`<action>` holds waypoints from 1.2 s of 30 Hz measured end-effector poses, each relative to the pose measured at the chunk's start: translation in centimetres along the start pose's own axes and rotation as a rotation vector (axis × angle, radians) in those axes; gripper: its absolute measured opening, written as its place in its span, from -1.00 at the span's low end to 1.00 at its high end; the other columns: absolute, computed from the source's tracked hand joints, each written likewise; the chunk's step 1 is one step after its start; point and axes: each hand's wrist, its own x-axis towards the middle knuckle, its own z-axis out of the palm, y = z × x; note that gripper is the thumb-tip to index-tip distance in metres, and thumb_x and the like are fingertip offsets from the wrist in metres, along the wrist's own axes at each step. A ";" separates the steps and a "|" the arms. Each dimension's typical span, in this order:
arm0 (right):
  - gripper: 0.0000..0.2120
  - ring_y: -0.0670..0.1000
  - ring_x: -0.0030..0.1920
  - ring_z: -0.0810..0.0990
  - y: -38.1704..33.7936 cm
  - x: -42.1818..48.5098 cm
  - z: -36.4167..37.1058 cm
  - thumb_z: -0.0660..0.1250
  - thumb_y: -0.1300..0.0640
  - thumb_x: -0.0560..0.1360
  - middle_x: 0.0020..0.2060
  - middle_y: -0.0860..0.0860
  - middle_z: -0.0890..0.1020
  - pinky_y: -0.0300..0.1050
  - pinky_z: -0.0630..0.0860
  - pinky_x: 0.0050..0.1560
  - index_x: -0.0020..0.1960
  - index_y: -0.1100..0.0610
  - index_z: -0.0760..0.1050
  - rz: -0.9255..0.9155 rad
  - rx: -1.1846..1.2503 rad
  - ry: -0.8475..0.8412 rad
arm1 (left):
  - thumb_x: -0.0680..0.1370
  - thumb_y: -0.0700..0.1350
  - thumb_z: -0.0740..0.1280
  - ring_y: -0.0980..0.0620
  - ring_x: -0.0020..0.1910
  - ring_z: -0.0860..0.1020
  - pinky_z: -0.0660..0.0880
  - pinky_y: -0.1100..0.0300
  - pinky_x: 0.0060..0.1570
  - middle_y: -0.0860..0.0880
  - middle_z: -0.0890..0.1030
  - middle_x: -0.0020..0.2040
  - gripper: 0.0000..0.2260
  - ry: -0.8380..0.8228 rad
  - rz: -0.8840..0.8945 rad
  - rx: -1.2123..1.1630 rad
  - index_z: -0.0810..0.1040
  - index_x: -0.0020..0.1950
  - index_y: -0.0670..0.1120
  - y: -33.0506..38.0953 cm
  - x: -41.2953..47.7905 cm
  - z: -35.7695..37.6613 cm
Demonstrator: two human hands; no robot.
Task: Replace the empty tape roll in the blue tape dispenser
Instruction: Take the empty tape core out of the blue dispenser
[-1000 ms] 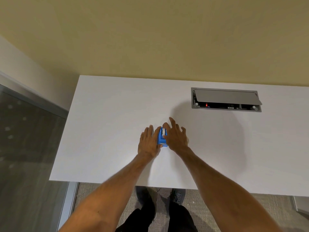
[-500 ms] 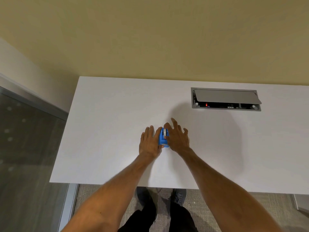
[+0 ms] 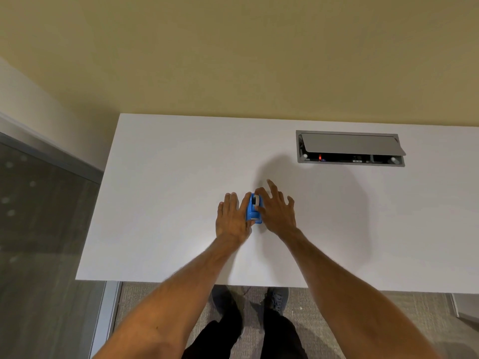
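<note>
Little has changed: my left hand [image 3: 233,218] still braces the blue tape dispenser [image 3: 252,212] mid-desk, right hand [image 3: 276,211] at its 3 o'clock, thumb and forefinger still pinching the roll [image 3: 256,200], other fingers spread, so removal has barely begun.

The tape dispenser [image 3: 253,209] stands on the desk [image 3: 160,203] between the left hand [image 3: 232,220] and right hand [image 3: 277,211], both touching it. A cable box [image 3: 350,149] sits far right.
</note>
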 end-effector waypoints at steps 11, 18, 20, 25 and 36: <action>-0.33 0.14 0.52 0.40 0.2 0.6 -0.1 0.53 -0.13 0.47 0.65 0.07 0.18 0.37 0.31 0.45 0.47 0.01 0.35 -0.083 -0.050 -0.003 | 0.68 0.20 0.34 -0.25 0.76 -0.08 -0.03 -0.16 0.72 -0.18 0.01 0.76 -0.16 -0.044 -0.006 0.026 -0.15 0.76 0.08 0.3 0.2 -0.8; -0.39 0.11 0.50 0.42 0.1 -0.1 -0.2 0.49 -0.15 0.50 0.64 0.07 0.21 0.33 0.31 0.46 0.45 -0.02 0.36 -0.051 -0.016 0.055 | 0.67 0.16 0.38 -0.26 0.76 -0.06 -0.03 -0.17 0.71 -0.17 0.00 0.77 -0.13 -0.078 -0.006 -0.048 -0.15 0.76 0.08 0.4 0.0 -0.5; -0.43 0.10 0.48 0.44 0.3 -0.5 -0.1 0.46 -0.14 0.53 0.64 0.06 0.21 0.31 0.34 0.44 0.45 -0.05 0.36 -0.025 0.031 0.084 | 0.66 0.12 0.41 -0.27 0.76 -0.06 -0.02 -0.18 0.71 -0.16 -0.03 0.78 -0.10 -0.130 0.016 -0.121 -0.16 0.77 0.07 0.3 -0.1 -0.8; -0.64 0.06 0.42 0.45 0.4 -2.0 -1.0 0.32 -0.04 0.62 0.55 -0.03 0.32 0.22 0.40 0.41 0.40 -0.08 0.42 0.012 0.363 0.156 | 0.66 -0.15 0.33 -0.20 0.77 -0.05 -0.05 -0.10 0.74 -0.16 -0.05 0.78 -0.16 -0.114 0.067 -0.262 -0.16 0.77 -0.08 -0.2 -1.0 -2.4; -0.66 -0.03 0.14 0.56 0.4 -3.7 -3.8 0.39 0.13 0.56 0.22 -0.10 0.62 -0.11 0.56 0.13 0.32 -0.02 0.52 -0.022 0.767 0.252 | 0.74 0.01 0.26 -0.11 0.01 0.77 0.69 -0.14 0.21 -0.09 0.80 0.01 -0.72 -0.005 -0.161 -1.068 0.75 0.18 -0.04 3.0 -1.8 -7.6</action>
